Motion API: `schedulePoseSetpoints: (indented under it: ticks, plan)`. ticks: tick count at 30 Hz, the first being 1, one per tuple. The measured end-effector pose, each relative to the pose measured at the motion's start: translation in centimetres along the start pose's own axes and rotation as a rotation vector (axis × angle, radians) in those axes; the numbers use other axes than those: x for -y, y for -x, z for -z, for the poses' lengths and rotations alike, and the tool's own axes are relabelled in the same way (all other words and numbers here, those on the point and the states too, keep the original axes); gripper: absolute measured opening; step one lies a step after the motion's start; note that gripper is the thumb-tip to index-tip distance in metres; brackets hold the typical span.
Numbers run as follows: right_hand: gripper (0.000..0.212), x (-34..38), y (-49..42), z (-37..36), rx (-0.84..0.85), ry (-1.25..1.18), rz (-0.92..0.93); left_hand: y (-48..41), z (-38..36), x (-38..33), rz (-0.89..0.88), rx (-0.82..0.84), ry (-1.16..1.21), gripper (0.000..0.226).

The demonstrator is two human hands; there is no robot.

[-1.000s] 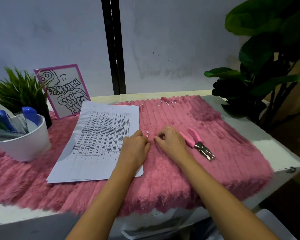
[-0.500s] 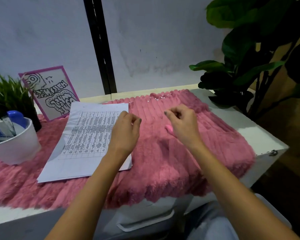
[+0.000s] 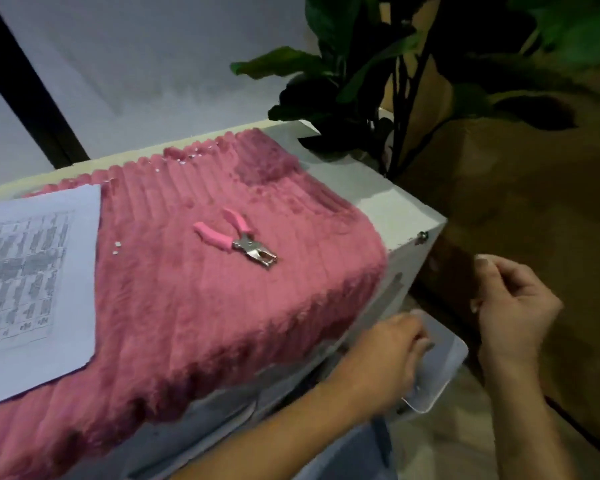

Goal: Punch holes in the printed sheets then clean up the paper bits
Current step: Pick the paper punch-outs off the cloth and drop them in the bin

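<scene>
Left hand (image 3: 388, 355) curled over a plastic bin (image 3: 444, 372) below the desk (image 3: 395, 209), right hand (image 3: 513, 306) curled beside it, can't tell if holding anything, pink hole punch (image 3: 236, 239) on the fuzzy cloth (image 3: 205, 323), paper bits (image 3: 116, 247) by the printed sheets (image 3: 32, 289).

The hole punch (image 3: 236, 237) lies on the mat (image 3: 187, 323); left of it are the printed sheets (image 3: 32, 289), with paper bits (image 3: 116, 247) between. More bits lie behind it at the mat's far edge, the plant (image 3: 354, 84) behind and right.
</scene>
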State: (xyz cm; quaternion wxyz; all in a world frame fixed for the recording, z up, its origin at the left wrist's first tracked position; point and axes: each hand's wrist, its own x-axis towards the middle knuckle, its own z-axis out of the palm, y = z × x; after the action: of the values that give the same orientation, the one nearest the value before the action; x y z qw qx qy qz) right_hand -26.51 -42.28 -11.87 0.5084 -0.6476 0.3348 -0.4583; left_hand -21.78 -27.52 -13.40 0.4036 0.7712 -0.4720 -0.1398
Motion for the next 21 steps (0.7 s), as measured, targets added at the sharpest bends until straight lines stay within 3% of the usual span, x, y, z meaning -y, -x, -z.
schedulePoseSetpoints:
  ticks: [5,9,11,17,21]
  plan:
    - [0.01,-11.8,0.0,1.6,0.131,0.215,-0.361,-5.4,-7.8,6.2,0.359,0.148,0.012,0.025]
    - [0.013,-16.9,0.1,1.7,0.195,0.326,-0.466,-8.8,-11.2,10.3,0.58,0.134,0.133,0.037]
    - [0.014,-18.6,0.0,1.7,0.203,0.373,-0.511,-10.1,-13.0,12.3,0.658,0.139,0.15,0.032]
    - [0.007,-21.8,-1.0,1.1,0.166,0.347,-0.618,-12.2,-16.4,14.5,0.785,0.178,0.22,0.023]
    - [0.015,-23.5,-2.0,1.3,0.176,0.342,-0.685,-12.7,-16.7,14.5,0.779,0.201,0.114,0.021]
